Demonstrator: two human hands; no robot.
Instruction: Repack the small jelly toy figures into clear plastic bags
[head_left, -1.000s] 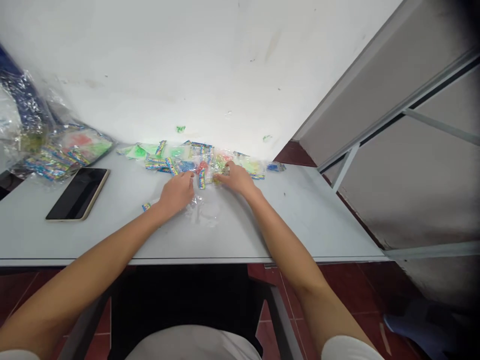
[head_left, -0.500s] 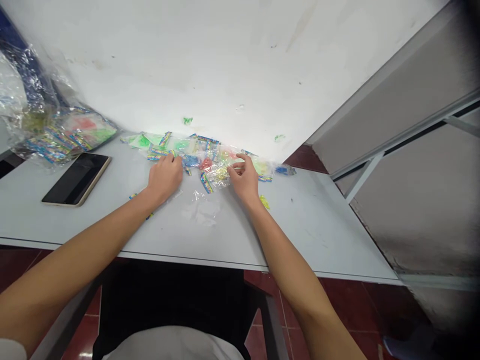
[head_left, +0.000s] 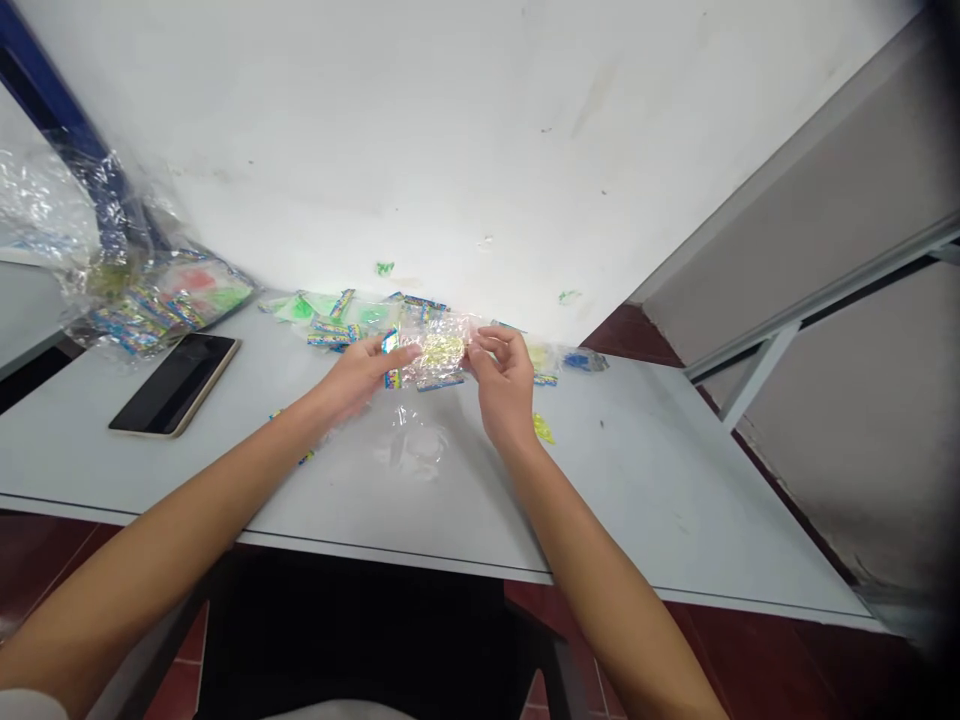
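Observation:
A clear plastic packet [head_left: 441,350] with yellow contents and a colourful printed strip is held up between my hands. My left hand [head_left: 363,374] pinches its left end at the strip, thumb on top. At the other end, my right hand [head_left: 505,380] closes thumb and fingers on the clear edge. Behind them, several similar packets with green contents [head_left: 373,314] and printed strips lie along the foot of the white wall. A packet with blue contents [head_left: 585,361] lies to the right. Near my right wrist is a small yellow piece [head_left: 544,429].
A phone [head_left: 175,385] lies on the white table [head_left: 360,500] at the left. Beyond it stands a big clear bag [head_left: 161,300] of similar packets. A clear plastic sheet or wrapper [head_left: 416,445] lies in front of my hands. Metal framing [head_left: 761,375] is at the right.
My left hand has moved right from the pile and taken hold of the packet's strip end. The yellow packet is now raised and stretched between both hands. The view has shifted slightly.

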